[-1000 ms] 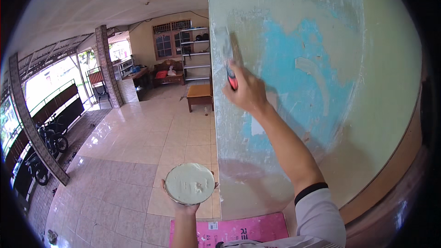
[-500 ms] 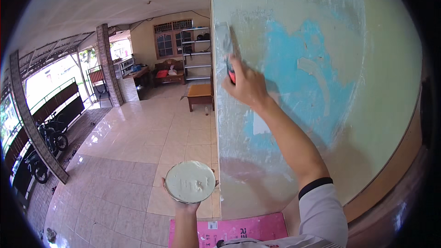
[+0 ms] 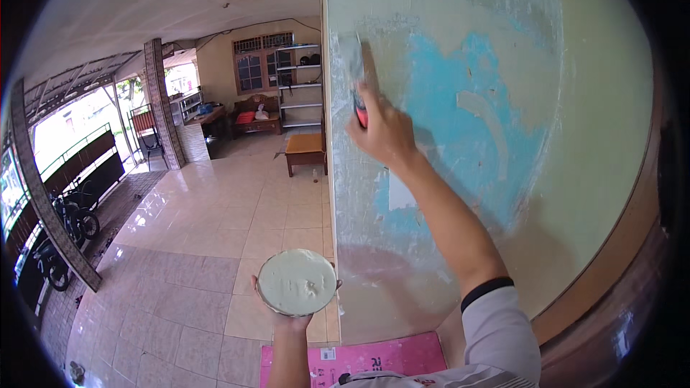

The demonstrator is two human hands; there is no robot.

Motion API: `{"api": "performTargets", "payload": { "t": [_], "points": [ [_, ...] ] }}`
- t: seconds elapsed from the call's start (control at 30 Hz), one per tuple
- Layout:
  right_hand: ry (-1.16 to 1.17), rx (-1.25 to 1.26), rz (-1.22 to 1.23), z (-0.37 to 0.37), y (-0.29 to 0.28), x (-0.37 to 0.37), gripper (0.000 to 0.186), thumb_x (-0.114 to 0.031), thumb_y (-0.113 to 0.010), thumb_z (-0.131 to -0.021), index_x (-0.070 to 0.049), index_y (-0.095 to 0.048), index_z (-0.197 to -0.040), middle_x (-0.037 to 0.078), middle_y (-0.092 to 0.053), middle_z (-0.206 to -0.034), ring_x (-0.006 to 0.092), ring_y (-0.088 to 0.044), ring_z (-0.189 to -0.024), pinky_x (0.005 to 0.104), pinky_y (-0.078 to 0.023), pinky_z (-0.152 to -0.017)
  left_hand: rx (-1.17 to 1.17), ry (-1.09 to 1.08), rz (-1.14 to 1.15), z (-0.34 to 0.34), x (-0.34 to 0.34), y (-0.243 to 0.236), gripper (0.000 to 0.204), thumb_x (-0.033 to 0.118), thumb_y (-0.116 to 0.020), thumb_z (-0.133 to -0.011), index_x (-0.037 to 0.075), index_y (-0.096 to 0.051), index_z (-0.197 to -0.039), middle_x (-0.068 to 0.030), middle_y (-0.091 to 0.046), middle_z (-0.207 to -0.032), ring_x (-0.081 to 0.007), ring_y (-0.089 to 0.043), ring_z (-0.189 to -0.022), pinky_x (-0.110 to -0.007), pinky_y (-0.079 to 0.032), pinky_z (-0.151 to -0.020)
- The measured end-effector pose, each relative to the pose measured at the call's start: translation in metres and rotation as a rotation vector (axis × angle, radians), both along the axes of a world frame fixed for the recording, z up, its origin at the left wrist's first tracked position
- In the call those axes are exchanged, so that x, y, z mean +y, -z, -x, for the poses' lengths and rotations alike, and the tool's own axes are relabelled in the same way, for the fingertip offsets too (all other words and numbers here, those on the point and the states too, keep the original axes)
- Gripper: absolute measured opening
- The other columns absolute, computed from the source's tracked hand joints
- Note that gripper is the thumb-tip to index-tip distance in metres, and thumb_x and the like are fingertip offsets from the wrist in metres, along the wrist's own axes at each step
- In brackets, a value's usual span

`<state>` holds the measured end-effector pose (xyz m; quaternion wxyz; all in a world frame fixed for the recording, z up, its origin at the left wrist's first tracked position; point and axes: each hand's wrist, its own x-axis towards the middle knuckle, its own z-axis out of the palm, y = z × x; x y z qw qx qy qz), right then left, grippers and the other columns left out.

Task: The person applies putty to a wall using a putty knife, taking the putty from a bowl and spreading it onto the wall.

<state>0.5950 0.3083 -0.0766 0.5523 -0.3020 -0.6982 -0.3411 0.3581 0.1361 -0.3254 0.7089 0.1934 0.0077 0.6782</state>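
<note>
My right hand is closed around the red and black handle of a putty knife. The knife's wide blade points up and lies against the wall, close to its left corner edge. Beside it the wall has a bright blue patch among pale, smeared coats, with a curved pale streak on the blue. Lower down, my left hand supports a round tub of pale putty from below, fingers showing at both sides of its rim. The putty's surface has a few marks and lumps.
A pink sheet lies on the floor at the wall's foot. Farther back are a low wooden table, a metal shelf and a wooden bench. Tiled pillars and a parked motorcycle are on the left.
The surroundings have shifted slightly left in the picture. The putty knife sits a little farther right of the wall's corner edge. Both hands keep their holds.
</note>
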Motion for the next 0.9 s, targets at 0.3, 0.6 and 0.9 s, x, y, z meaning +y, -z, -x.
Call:
{"api": "performTargets", "payload": {
  "t": [0.3,0.6,0.9],
  "points": [
    [0.048,-0.005,0.035,0.009,0.022,0.014,0.055,-0.022,-0.07,-0.083,-0.002,-0.059,-0.133,0.021,-0.072,-0.085,0.0405,-0.072,-0.071,0.0501,-0.059,-0.061,-0.135,0.037,0.053,0.005,0.005,0.011,0.084,0.082,-0.051,-0.086,0.022,-0.055,-0.146,-0.0194,-0.043,-0.156,-0.0639,-0.041,-0.133,-0.092,-0.029,-0.097],
    [0.067,0.024,0.083,0.029,-0.044,0.003,0.059,-0.021,-0.072,-0.082,-0.001,-0.058,-0.135,0.021,-0.07,-0.08,0.0395,-0.071,-0.068,0.0473,-0.058,-0.06,0.008,-0.101,0.057,0.009,0.004,0.016,0.085,0.084,-0.044,-0.088,0.02,-0.056,-0.143,-0.0103,-0.049,-0.152,-0.0433,-0.045,-0.137,-0.077,-0.039,-0.106],
    [-0.075,-0.016,-0.051,0.009,0.035,0.014,0.061,-0.02,-0.072,-0.081,0.001,-0.057,-0.137,0.017,-0.07,-0.077,0.0396,-0.07,-0.066,0.0474,-0.057,-0.057,0.024,-0.011,0.016,0.004,-0.006,-0.004,0.09,0.085,-0.045,-0.086,0.019,-0.053,-0.146,-0.0166,-0.045,-0.154,-0.0524,-0.045,-0.134,-0.083,-0.036,-0.103]
  ]
}}
